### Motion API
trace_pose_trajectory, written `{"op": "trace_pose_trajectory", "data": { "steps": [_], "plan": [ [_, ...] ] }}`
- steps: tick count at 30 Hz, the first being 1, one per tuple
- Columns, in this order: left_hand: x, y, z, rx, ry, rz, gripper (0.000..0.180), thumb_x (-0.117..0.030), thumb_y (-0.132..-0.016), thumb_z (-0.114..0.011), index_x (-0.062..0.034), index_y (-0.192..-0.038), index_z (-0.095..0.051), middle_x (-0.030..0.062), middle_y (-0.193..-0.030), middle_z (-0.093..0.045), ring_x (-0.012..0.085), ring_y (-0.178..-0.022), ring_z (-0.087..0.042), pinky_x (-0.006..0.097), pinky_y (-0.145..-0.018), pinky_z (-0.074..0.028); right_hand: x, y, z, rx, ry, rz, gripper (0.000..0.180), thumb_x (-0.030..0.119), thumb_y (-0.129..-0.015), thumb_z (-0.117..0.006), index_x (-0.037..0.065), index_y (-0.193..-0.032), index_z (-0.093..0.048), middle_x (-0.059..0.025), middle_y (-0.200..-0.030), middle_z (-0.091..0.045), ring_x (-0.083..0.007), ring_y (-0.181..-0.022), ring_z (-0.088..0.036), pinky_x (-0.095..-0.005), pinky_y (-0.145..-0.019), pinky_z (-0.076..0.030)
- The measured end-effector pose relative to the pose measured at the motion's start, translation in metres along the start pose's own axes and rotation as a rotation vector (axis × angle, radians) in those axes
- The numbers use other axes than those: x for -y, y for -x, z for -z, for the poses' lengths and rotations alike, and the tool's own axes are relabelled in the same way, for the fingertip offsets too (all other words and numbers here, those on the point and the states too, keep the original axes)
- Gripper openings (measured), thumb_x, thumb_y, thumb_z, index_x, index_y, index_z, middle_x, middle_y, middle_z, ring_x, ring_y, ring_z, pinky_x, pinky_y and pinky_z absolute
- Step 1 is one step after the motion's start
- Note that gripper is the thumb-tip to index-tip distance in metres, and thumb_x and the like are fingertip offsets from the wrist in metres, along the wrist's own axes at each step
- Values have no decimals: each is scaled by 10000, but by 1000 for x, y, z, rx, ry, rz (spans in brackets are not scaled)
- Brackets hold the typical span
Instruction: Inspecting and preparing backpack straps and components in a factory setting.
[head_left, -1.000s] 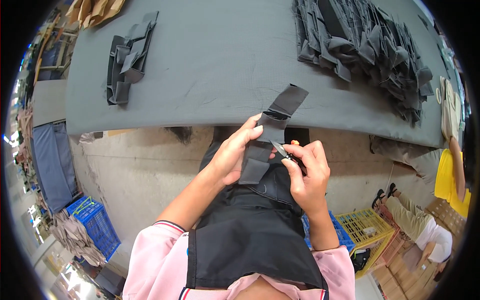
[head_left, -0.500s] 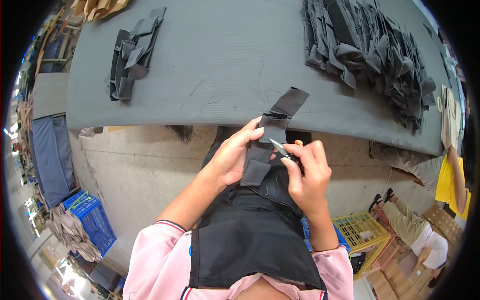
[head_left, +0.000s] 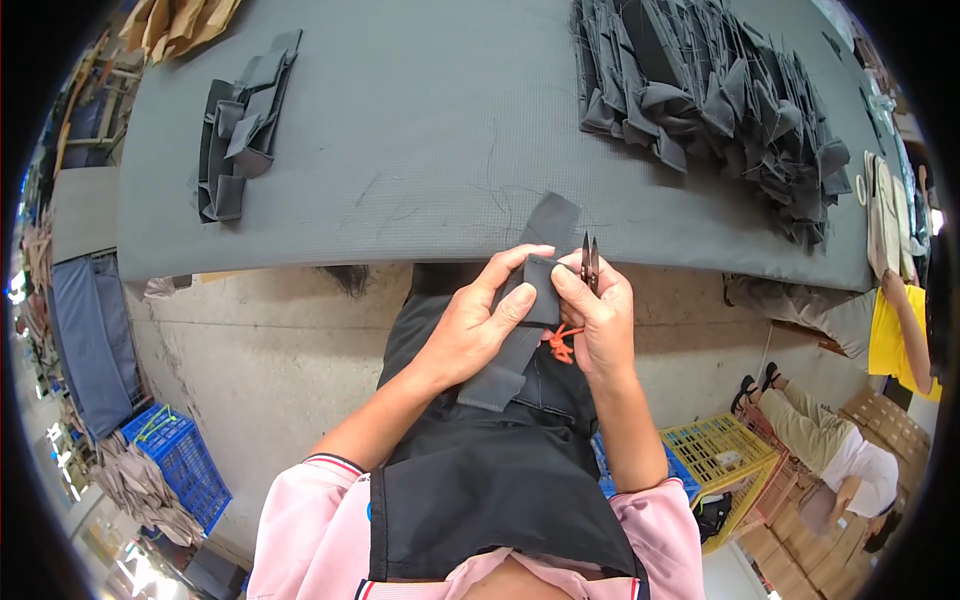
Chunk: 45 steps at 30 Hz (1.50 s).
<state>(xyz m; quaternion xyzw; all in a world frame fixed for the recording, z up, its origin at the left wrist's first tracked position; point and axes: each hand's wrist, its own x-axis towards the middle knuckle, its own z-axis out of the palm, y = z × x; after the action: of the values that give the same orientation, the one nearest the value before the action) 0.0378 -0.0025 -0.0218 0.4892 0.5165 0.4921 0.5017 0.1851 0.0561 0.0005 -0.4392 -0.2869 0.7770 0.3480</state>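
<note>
Trimming of a grey fabric strap just below the grey table edge.
Left hand pinches the strap; right hand grips thread snips, blades up; likely next, careful snipping.

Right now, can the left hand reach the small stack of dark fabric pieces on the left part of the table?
Probably yes, but not freely. The left hand is holding the dark fabric strip together with the right hand. The stack lies apart across bare table, with nothing between.
</note>
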Motion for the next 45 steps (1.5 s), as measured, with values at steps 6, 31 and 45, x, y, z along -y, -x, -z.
{"op": "trace_pose_trajectory", "data": {
  "steps": [6, 31, 45],
  "plan": [
    [-24, -2, -7, -28, 522, 461, 238, -128, -942, -478, 5, -1137, -450, 86, -985, -576, 129, -728, -626, 268, -635, -538, -12, 9, -2, -112, 474, 370, 128, 37, -813, -643, -15, -896, -560, -2, -785, -490, -45, -613, -478, -201, -499, -387],
    [-26, -4, 3, 0, 539, 520, 190, -85, -955, -389, 3, -1115, -441, 99, -949, -581, 149, -657, -638, 265, -589, -541, -1, 13, 6, -140, 1269, 1029, 282, 18, -670, -722, 51, -938, -642, -54, -717, -511, -186, -559, -513, -292, -518, -438],
    [-29, -5, 5, 45, 533, 503, 234, -96, -952, -427, -14, -1171, -438, 76, -908, -592, 153, -646, -636, 264, -573, -543, -3, 12, 10, -110, 1247, 967, 272, 33, -672, -729, 54, -927, -635, -60, -744, -524, -203, -599, -529, -320, -545, -443]
  ]
}}
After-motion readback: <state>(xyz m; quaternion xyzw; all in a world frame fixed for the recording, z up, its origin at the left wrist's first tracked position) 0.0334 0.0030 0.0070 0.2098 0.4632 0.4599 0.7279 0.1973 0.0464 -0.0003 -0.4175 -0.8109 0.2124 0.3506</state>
